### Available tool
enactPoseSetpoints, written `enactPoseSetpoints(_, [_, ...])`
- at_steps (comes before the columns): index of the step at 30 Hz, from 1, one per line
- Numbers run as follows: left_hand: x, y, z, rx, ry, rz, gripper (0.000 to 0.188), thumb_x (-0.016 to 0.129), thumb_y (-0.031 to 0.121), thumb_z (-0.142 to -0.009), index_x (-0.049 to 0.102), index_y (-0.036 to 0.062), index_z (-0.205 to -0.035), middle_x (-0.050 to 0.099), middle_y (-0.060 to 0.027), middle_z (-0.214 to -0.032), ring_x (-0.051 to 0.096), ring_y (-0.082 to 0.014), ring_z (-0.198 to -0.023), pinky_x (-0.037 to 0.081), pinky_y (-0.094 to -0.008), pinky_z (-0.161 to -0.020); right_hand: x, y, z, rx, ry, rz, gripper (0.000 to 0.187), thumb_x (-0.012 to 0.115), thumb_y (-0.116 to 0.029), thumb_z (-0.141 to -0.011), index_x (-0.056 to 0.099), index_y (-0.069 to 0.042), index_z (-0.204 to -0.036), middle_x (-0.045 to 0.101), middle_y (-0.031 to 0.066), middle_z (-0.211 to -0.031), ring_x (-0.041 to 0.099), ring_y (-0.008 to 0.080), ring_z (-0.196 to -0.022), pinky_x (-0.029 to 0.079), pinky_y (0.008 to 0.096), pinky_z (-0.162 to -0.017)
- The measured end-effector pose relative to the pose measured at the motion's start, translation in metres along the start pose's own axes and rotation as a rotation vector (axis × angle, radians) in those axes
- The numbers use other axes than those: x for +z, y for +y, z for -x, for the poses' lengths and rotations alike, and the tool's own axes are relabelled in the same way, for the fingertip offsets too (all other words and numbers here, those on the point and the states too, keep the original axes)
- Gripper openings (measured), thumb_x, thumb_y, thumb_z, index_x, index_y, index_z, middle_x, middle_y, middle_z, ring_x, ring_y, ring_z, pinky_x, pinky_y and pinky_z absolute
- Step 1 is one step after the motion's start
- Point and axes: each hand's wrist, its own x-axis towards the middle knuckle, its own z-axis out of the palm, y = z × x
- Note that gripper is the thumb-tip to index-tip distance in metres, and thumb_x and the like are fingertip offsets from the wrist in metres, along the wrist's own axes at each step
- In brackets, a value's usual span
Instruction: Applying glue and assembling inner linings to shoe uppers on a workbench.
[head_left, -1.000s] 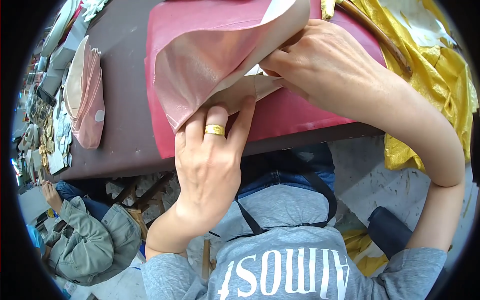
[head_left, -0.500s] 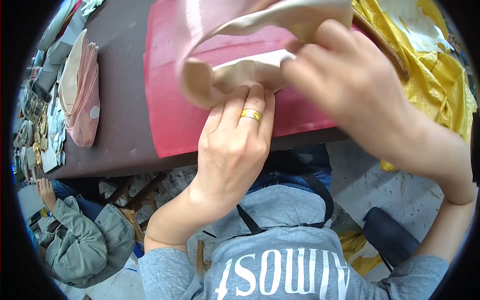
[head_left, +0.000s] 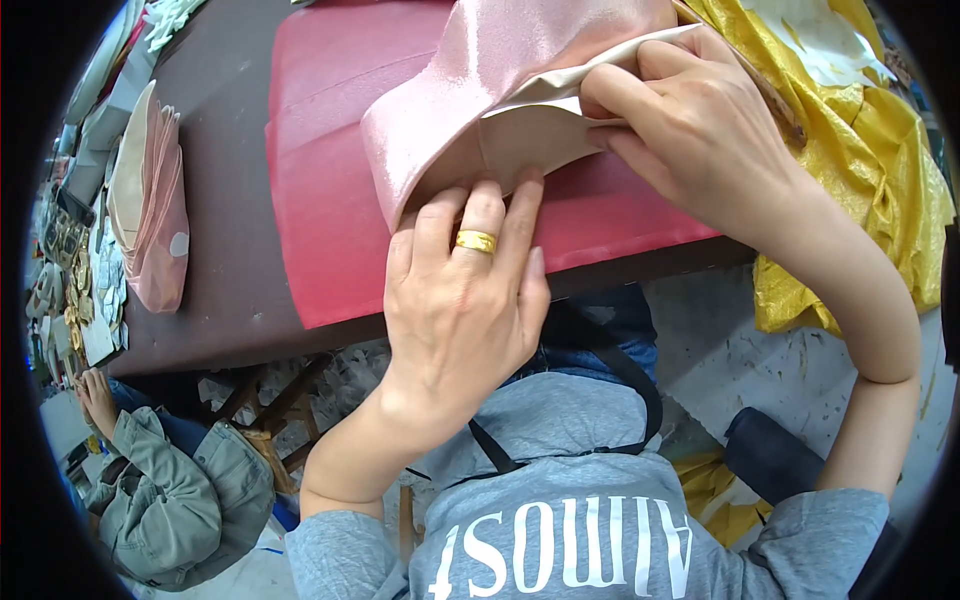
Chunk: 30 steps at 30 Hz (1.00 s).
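Observation:
A shiny pink shoe upper (head_left: 540, 50) with a beige lining (head_left: 535, 130) stands curved on the red mat (head_left: 335, 200), its opening toward me. My left hand (head_left: 462, 310), a gold ring on one finger, lies at its near left edge. The fingers are stretched and spread, with their tips against the lining and the thumb apart. On the right side, my right hand (head_left: 700, 130) is closed, pinching the lining's edge between thumb and fingers. The far part of the upper runs out of the picture's top.
A brown table (head_left: 225, 200) lies under the mat. At its left stands a stack of folded pink pieces (head_left: 155, 220), beside a clutter of small parts (head_left: 75, 270). Crumpled yellow sheeting (head_left: 870, 180) hangs at the right. A person in a green jacket (head_left: 180, 500) sits at lower left.
My right hand, blurred before, has moved slightly right and now grips the lining's edge. The upper has come down and turned its pink outside into view. My left fingers have spread.

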Motion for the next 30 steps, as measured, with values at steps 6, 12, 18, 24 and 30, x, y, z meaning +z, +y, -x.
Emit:
enactPoseSetpoints(6, [0.012, 0.008, -0.009, -0.028, 0.008, -0.02, 0.043, 0.064, 0.018, -0.078, 0.061, 0.0051, -0.119, 0.053, -0.0115, -0.121, 0.049, -0.0261, -0.109, 0.038, -0.0387, -0.09, -0.005, 0.002, -0.001, 0.067, -0.101, -0.065, 0.015, 0.071, -0.013, -0.078, 0.058, -0.011, -0.085, 0.056, 0.0013, -0.079, 0.048, 0.0179, -0.069, 0.039, 0.0312, -0.081])
enactPoseSetpoints(12, [0.018, 0.018, -0.015, -0.019, 0.062, 0.022, 0.039, 0.064, 0.022, -0.08, 0.062, 0.008, -0.116, 0.052, -0.0119, -0.119, 0.047, -0.0295, -0.112, 0.037, -0.0429, -0.091, -0.015, 0.008, -0.005, 0.052, -0.149, -0.2, 0.014, 0.072, -0.013, -0.077, 0.061, -0.009, -0.085, 0.06, 0.0016, -0.08, 0.051, 0.0175, -0.069, 0.041, 0.0312, -0.078])
enactPoseSetpoints(18, [0.028, 0.009, -0.025, 0.064, 0.067, 0.049, 0.041, 0.062, 0.025, -0.084, 0.059, 0.0064, -0.12, 0.052, -0.0138, -0.122, 0.049, -0.0325, -0.112, 0.037, -0.0472, -0.091, -0.041, 0.005, -0.026, 0.395, -0.185, -0.336, 0.014, 0.073, -0.012, -0.075, 0.066, -0.007, -0.086, 0.065, 0.0032, -0.078, 0.056, 0.0175, -0.067, 0.046, 0.0317, -0.069])
enactPoseSetpoints(24, [0.026, 0.017, -0.028, 0.09, 0.029, -0.022, 0.045, 0.059, 0.021, -0.085, 0.052, 0.0013, -0.125, 0.051, -0.0181, -0.124, 0.05, -0.0357, -0.112, 0.038, -0.0522, -0.093, 0.018, 0.064, -0.064, 0.053, -0.231, -0.521, 0.023, 0.073, -0.009, -0.068, 0.069, -0.003, -0.09, 0.067, 0.008, -0.078, 0.062, 0.0201, -0.061, 0.05, 0.0289, -0.053])
enactPoseSetpoints(30, [-0.012, -0.001, 0.012, 0.023, -0.264, 0.293, 0.057, 0.064, 0.016, -0.081, 0.047, 0.0087, -0.135, 0.035, -0.0264, -0.145, 0.041, -0.0435, -0.13, 0.039, -0.0491, -0.102, -0.042, 0.016, -0.062, -0.098, -0.125, -0.613, 0.022, 0.074, -0.008, -0.067, 0.065, -0.001, -0.086, 0.063, 0.0069, -0.082, 0.054, 0.0234, -0.068, 0.048, 0.0329, -0.068])
